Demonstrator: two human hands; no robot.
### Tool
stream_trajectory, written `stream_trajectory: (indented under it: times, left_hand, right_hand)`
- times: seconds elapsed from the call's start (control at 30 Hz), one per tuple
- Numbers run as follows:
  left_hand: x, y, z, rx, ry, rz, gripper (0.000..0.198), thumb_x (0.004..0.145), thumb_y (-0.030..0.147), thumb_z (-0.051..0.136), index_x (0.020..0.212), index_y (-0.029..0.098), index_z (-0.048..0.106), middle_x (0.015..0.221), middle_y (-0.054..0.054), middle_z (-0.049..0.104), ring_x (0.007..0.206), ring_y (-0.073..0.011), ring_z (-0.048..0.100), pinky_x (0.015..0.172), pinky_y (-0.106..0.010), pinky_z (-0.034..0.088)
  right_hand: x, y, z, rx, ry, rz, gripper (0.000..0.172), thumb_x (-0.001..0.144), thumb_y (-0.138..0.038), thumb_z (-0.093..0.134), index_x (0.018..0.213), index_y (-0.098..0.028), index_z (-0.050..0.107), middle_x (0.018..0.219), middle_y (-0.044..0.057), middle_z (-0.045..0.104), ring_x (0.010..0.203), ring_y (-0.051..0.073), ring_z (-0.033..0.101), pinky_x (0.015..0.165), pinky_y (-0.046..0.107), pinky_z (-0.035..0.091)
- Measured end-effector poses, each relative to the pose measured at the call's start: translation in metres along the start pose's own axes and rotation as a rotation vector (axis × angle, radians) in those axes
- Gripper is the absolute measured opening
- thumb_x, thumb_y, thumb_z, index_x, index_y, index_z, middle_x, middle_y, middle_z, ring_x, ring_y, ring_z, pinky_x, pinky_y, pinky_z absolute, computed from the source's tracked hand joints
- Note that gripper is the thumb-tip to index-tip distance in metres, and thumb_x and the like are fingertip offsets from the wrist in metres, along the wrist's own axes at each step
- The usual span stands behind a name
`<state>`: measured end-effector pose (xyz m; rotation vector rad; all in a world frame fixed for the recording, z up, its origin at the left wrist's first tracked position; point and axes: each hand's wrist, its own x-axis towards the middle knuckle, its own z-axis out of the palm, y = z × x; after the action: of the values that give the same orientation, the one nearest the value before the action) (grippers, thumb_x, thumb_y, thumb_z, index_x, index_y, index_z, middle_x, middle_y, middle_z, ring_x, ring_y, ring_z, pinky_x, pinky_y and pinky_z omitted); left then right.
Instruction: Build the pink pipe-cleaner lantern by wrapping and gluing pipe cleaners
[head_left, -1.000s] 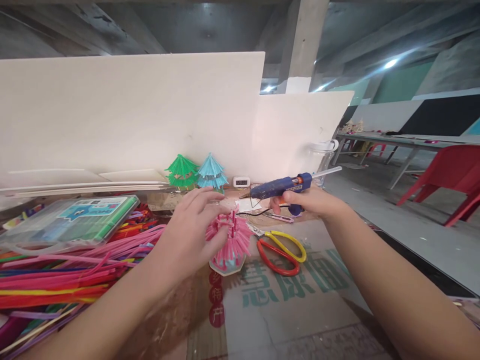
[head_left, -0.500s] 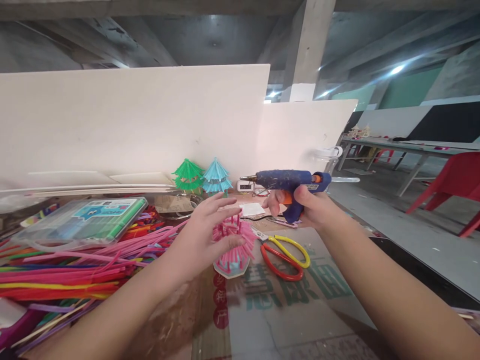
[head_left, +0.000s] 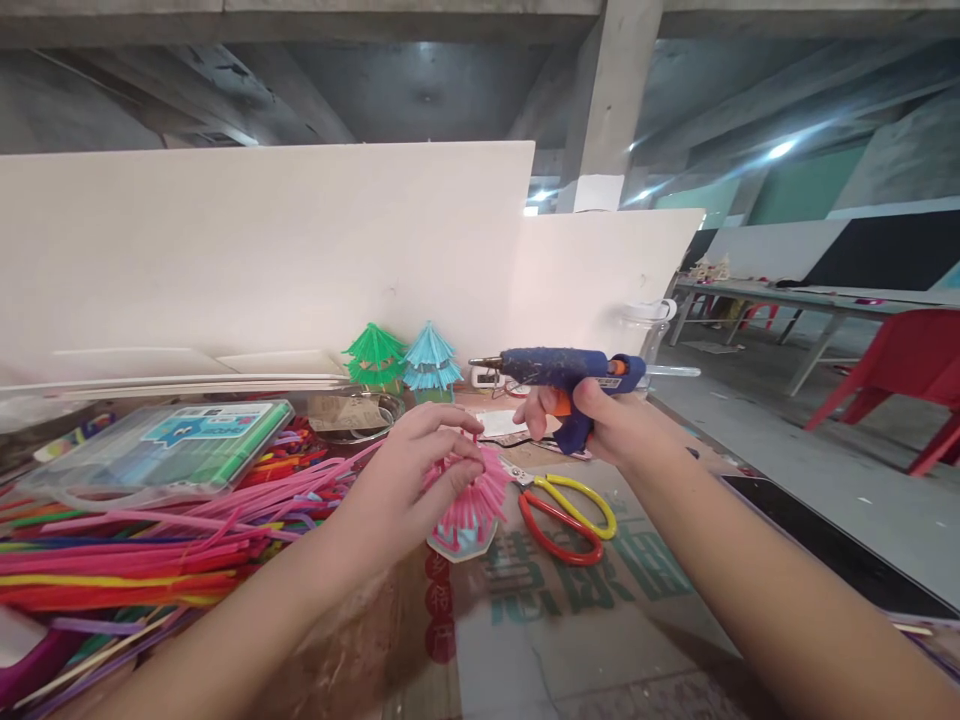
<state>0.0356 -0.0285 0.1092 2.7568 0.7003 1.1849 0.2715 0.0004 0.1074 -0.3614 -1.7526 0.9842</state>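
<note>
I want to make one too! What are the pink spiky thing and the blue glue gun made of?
The pink model under the left hand looks like thin matte sticks, maybe straws or pipe cleaners; it is too blurred to say. The glue gun in the right hand looks like hard blue plastic, dull and speckled, with a shiny metal tip.

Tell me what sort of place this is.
Probably a craft workshop: a heap of pipe cleaners, a glue gun in the right hand, and a pink model gripped by the left hand.
</note>
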Motion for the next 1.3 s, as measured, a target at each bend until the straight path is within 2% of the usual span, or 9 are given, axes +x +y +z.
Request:
stream_trajectory:
  times: [0.1, 0.17, 0.3, 0.5, 0.6, 0.63, 0.7, 0.87, 1.3]
  left_hand:
    - [-0.003, 0.019, -0.008, 0.029, -0.005, 0.148, 0.020, 0.091, 0.011, 0.050, 0.086, 0.022, 0.065, 0.130, -0.009, 0.058, 0.128, -0.0240, 0.048, 0.106, -0.043, 0.040]
    - [-0.006, 0.035, -0.016, -0.100, -0.179, 0.177, 0.021, 0.092, 0.012, 0.048, 0.083, 0.024, 0.063, 0.122, -0.006, 0.065, 0.126, -0.0238, 0.050, 0.106, -0.043, 0.040]
    - [-0.009, 0.048, -0.033, -0.504, -0.658, -0.213, 0.022, 0.096, 0.027, 0.040, 0.086, 0.022, 0.058, 0.073, -0.001, 0.068, 0.062, -0.0130, 0.063, 0.058, -0.022, 0.051]
    - [0.001, 0.023, -0.063, -0.253, -0.598, -0.163, 0.036, 0.090, 0.033, 0.050, 0.057, 0.020, 0.051, 0.057, 0.002, 0.050, 0.055, -0.0123, 0.049, 0.053, -0.022, 0.041]
    - [0.003, 0.019, -0.071, -0.355, -0.807, -0.110, 0.007, 0.082, 0.023, 0.063, 0.079, 0.024, 0.069, 0.088, -0.004, 0.069, 0.079, -0.0179, 0.063, 0.072, -0.025, 0.051]
    - [0.004, 0.020, -0.071, -0.360, -0.844, -0.115, 0.015, 0.081, 0.020, 0.065, 0.093, 0.026, 0.071, 0.102, -0.005, 0.070, 0.089, -0.0192, 0.064, 0.079, -0.027, 0.052]
    - [0.004, 0.018, -0.064, -0.303, -0.763, -0.138, 0.020, 0.084, 0.020, 0.061, 0.100, 0.029, 0.070, 0.105, -0.003, 0.068, 0.093, -0.0176, 0.064, 0.079, -0.025, 0.052]
    - [0.003, 0.001, -0.031, 0.147, -0.051, -0.110, 0.021, 0.090, 0.033, 0.055, 0.082, 0.022, 0.071, 0.089, -0.004, 0.064, 0.088, -0.0203, 0.061, 0.079, -0.034, 0.048]
    - [-0.001, 0.000, 0.002, 0.504, -0.043, 0.050, 0.017, 0.088, 0.021, 0.052, 0.094, 0.021, 0.068, 0.111, -0.010, 0.065, 0.111, -0.0281, 0.053, 0.103, -0.051, 0.039]
  right_hand:
    - [0.002, 0.004, -0.003, 0.032, 0.111, 0.026, 0.051, 0.074, -0.072, 0.062, 0.070, -0.022, 0.058, 0.060, 0.001, 0.064, 0.067, 0.021, 0.065, 0.070, 0.035, 0.052]
    - [0.004, 0.007, -0.007, 0.040, 0.183, 0.049, 0.052, 0.071, -0.074, 0.064, 0.068, -0.022, 0.056, 0.057, 0.000, 0.061, 0.066, 0.021, 0.065, 0.070, 0.036, 0.053]
    - [0.006, 0.014, -0.017, 0.074, 0.275, 0.042, 0.052, 0.070, -0.072, 0.066, 0.067, -0.021, 0.056, 0.054, -0.002, 0.057, 0.064, 0.020, 0.066, 0.070, 0.036, 0.055]
    - [0.004, 0.019, -0.030, 0.098, 0.266, 0.041, 0.050, 0.071, -0.070, 0.067, 0.069, -0.020, 0.057, 0.059, -0.001, 0.060, 0.065, 0.020, 0.066, 0.067, 0.035, 0.055]
    - [0.003, 0.017, -0.031, 0.105, 0.212, 0.064, 0.050, 0.070, -0.069, 0.068, 0.070, -0.020, 0.058, 0.061, 0.001, 0.061, 0.068, 0.020, 0.067, 0.068, 0.035, 0.055]
    - [0.003, 0.016, -0.031, 0.104, 0.193, 0.070, 0.050, 0.070, -0.069, 0.068, 0.070, -0.020, 0.058, 0.061, 0.001, 0.062, 0.069, 0.021, 0.067, 0.069, 0.036, 0.055]
    - [0.002, 0.014, -0.031, 0.096, 0.153, 0.075, 0.050, 0.071, -0.069, 0.068, 0.071, -0.020, 0.058, 0.063, 0.002, 0.063, 0.070, 0.021, 0.067, 0.071, 0.036, 0.055]
    - [-0.003, 0.010, -0.035, -0.020, 0.015, 0.066, 0.053, 0.074, -0.073, 0.061, 0.070, -0.020, 0.059, 0.061, 0.003, 0.064, 0.075, 0.022, 0.066, 0.074, 0.035, 0.053]
    - [-0.012, 0.000, -0.045, -0.292, -0.277, 0.287, 0.060, 0.077, -0.074, 0.055, 0.070, -0.016, 0.070, 0.070, 0.006, 0.070, 0.062, 0.016, 0.059, 0.050, 0.025, 0.044]
